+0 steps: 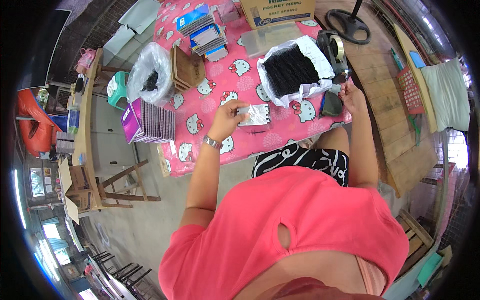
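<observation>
The left grip [230, 119] pinches the left end of a small white rectangular pad with black binding teeth [258, 115], which lies at or just above the pink, cat-patterned desk [207, 157], near its front edge. The right grip [354, 99] is at the desk's right edge, fingers bent beside a black tape dispenser [326, 46]; whether they pinch anything, I cannot tell. Between the two sits a white-paper-lined container [313, 52] of black plastic coils [290, 72].
</observation>
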`<state>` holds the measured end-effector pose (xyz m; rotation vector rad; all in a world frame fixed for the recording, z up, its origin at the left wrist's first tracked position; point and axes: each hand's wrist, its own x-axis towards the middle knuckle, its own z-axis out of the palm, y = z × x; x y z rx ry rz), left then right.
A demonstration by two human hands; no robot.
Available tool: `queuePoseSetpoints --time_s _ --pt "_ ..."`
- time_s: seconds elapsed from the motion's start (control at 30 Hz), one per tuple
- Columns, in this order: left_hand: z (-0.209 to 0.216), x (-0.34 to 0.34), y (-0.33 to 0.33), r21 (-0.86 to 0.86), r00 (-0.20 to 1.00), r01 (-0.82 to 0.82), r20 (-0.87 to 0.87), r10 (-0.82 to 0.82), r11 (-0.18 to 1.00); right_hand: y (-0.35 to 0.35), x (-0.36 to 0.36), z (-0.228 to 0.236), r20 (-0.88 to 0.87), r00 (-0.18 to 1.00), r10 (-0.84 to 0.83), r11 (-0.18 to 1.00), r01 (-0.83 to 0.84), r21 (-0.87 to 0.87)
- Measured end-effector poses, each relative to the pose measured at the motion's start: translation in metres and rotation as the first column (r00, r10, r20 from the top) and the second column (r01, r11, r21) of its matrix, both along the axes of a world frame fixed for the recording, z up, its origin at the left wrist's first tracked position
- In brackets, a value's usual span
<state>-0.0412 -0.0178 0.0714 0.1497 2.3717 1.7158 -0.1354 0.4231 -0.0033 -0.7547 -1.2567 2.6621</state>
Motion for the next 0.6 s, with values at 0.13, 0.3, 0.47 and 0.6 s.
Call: queuePoseSetpoints --time_s 0.13,0.3,0.47,0.6 --pt "0.003 -0.006 0.004 0.174 0.993 0.086 0.065 -0.098 0.981 0.003 -0.016 -0.01 0.084 0.974 0.213 0.836 -0.137 -0.532" --pt "0.0 -0.006 -0.001 0.138 0.991 0.11 0.055 -0.119 0.984 -0.11 0.022 0.071 -0.144 0.755 0.639 0.755 -0.652 -0.069" --pt "0.001 -0.006 0.003 0.124 0.992 0.109 0.05 -0.116 0.986 -0.213 0.003 0.125 -0.017 0.255 0.967 0.146 -0.494 0.857" --pt "-0.01 -0.006 -0.002 0.18 0.978 0.126 0.143 -0.152 0.976 -0.249 -0.023 0.127 0.472 -0.026 0.881 -0.469 -0.168 0.867"
